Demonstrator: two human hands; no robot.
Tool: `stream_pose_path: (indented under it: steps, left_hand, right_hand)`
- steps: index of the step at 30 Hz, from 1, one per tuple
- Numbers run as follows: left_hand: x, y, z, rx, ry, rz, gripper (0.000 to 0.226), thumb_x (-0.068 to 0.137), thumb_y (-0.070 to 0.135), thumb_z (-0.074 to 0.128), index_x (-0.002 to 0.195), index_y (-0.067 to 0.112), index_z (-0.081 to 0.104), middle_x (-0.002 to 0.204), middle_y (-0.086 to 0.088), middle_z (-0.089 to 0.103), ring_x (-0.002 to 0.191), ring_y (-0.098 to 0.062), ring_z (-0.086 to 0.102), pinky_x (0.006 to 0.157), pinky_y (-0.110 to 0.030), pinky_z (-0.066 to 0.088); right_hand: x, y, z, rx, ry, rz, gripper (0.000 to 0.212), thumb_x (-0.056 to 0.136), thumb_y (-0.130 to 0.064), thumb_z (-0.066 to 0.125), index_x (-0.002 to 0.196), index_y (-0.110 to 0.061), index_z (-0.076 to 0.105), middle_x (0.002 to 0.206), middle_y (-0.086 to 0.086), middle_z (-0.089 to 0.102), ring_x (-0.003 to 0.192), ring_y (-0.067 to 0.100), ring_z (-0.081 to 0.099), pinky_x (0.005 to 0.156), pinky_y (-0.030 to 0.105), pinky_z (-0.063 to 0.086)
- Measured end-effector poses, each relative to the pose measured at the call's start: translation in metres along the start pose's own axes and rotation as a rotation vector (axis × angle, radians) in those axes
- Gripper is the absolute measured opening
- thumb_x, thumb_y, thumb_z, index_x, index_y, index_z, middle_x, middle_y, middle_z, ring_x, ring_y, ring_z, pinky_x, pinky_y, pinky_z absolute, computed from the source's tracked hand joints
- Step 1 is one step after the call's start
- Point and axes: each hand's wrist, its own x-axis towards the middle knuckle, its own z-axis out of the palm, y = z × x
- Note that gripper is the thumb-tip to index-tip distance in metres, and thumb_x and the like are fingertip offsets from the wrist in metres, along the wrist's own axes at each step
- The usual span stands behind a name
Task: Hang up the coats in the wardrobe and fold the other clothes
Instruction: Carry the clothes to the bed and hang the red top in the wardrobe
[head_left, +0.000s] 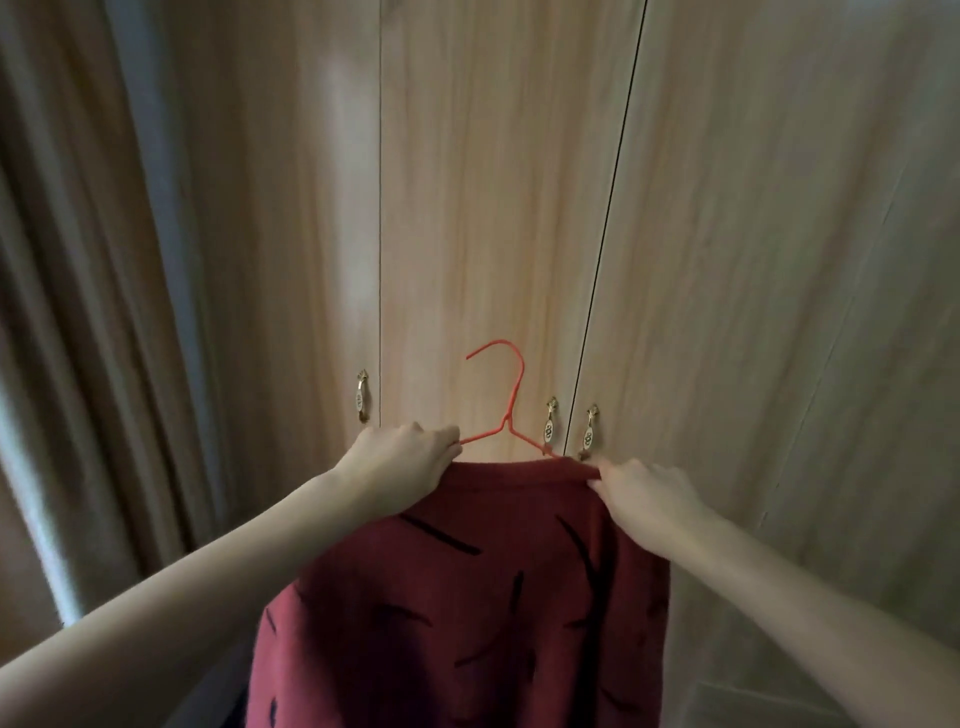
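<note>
Red garment (467, 597) on red wire hanger (501, 410), held up before closed wardrobe doors (493, 208). Left hand (400, 462) fingers curled on hanger shoulder; right hand (644, 493) pinches collar. Garment mounted — doors unopened, hanging left; folding not shown.

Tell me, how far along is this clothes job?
Done: the red garment is already on the red hanger. In hand: the left hand and right hand grip its shoulders. Left: the wardrobe doors look closed, so nothing is hung inside yet; folding isn't visible.
</note>
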Motion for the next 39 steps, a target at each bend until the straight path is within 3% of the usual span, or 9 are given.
stream_pose_path:
  steps: [6,10,17,23,25,27,30,33,39]
  left_hand:
    - [0.052,0.003,0.062,-0.150,-0.195,0.077,0.031,0.101,0.053,0.027,0.098,0.027,0.044,0.076,0.006,0.049,0.077,-0.026,0.058,0.065,-0.036,0.043]
    - [0.085,0.002,0.097,-0.316,-0.330,0.126,0.035,0.101,0.053,0.026,0.088,0.026,0.045,0.077,0.004,0.052,0.085,-0.027,0.057,0.071,-0.038,0.041]
    - [0.154,-0.014,0.149,-0.300,-0.239,0.205,0.030,0.101,0.054,0.021,0.084,0.032,0.034,0.079,-0.002,0.053,0.088,-0.036,0.059,0.076,-0.043,0.048]
    - [0.199,-0.042,0.185,-0.325,-0.161,0.288,0.031,0.099,0.056,0.022,0.086,0.034,0.039,0.088,-0.006,0.063,0.092,-0.033,0.061,0.078,-0.042,0.050]
    - [0.205,-0.049,0.194,-0.312,-0.168,0.320,0.034,0.099,0.057,0.022,0.090,0.033,0.045,0.090,-0.006,0.064,0.095,-0.032,0.061,0.078,-0.041,0.049]
    - [0.208,-0.057,0.203,-0.297,-0.163,0.349,0.042,0.095,0.062,0.015,0.094,0.034,0.046,0.093,-0.005,0.065,0.097,-0.030,0.061,0.079,-0.040,0.047]
    - [0.203,-0.067,0.214,-0.252,-0.130,0.365,0.072,0.078,0.075,-0.010,0.100,0.034,0.045,0.097,-0.004,0.066,0.099,-0.028,0.062,0.078,-0.038,0.046]
    - [0.198,-0.080,0.223,-0.237,-0.095,0.346,0.090,0.065,0.075,-0.029,0.100,0.033,0.042,0.096,-0.003,0.067,0.098,-0.027,0.063,0.076,-0.037,0.046]
    - [0.183,-0.089,0.230,-0.228,-0.038,0.334,0.081,0.075,0.077,-0.018,0.097,0.031,0.045,0.092,-0.005,0.068,0.094,-0.028,0.065,0.071,-0.038,0.048]
  right_hand:
    - [0.050,0.025,0.050,0.055,-0.071,0.017,0.033,0.103,-0.039,0.034,0.122,-0.014,0.047,0.112,0.007,0.066,0.105,0.031,0.063,0.081,0.038,0.047]
    - [0.083,0.042,0.073,0.041,-0.198,0.004,0.034,0.104,-0.037,0.032,0.116,-0.013,0.054,0.116,0.011,0.063,0.110,0.032,0.060,0.082,0.037,0.045]
    - [0.151,0.067,0.116,0.157,-0.390,0.100,0.035,0.102,-0.043,0.034,0.115,-0.018,0.054,0.121,0.009,0.058,0.116,0.029,0.055,0.088,0.038,0.045]
    - [0.201,0.072,0.131,0.404,-0.476,0.187,0.030,0.093,-0.021,0.053,0.121,-0.011,0.054,0.118,0.005,0.059,0.109,0.023,0.056,0.078,0.023,0.039]
    - [0.218,0.070,0.134,0.473,-0.443,0.290,0.034,0.090,-0.012,0.051,0.123,-0.008,0.057,0.122,0.007,0.060,0.113,0.024,0.056,0.080,0.021,0.040]
    - [0.237,0.067,0.140,0.482,-0.334,0.376,0.029,0.092,-0.017,0.050,0.116,-0.006,0.063,0.121,0.012,0.064,0.111,0.028,0.059,0.082,0.025,0.044]
    - [0.264,0.060,0.161,0.459,-0.212,0.538,0.031,0.092,-0.028,0.053,0.103,-0.003,0.067,0.107,0.016,0.069,0.101,0.032,0.065,0.079,0.032,0.051]
    - [0.280,0.052,0.180,0.530,-0.105,0.699,0.026,0.093,-0.025,0.051,0.098,-0.005,0.067,0.097,0.015,0.071,0.092,0.031,0.068,0.077,0.035,0.056]
    - [0.265,0.048,0.189,0.525,0.070,0.758,0.028,0.097,-0.019,0.045,0.102,-0.005,0.068,0.095,0.019,0.070,0.090,0.037,0.067,0.072,0.037,0.052]
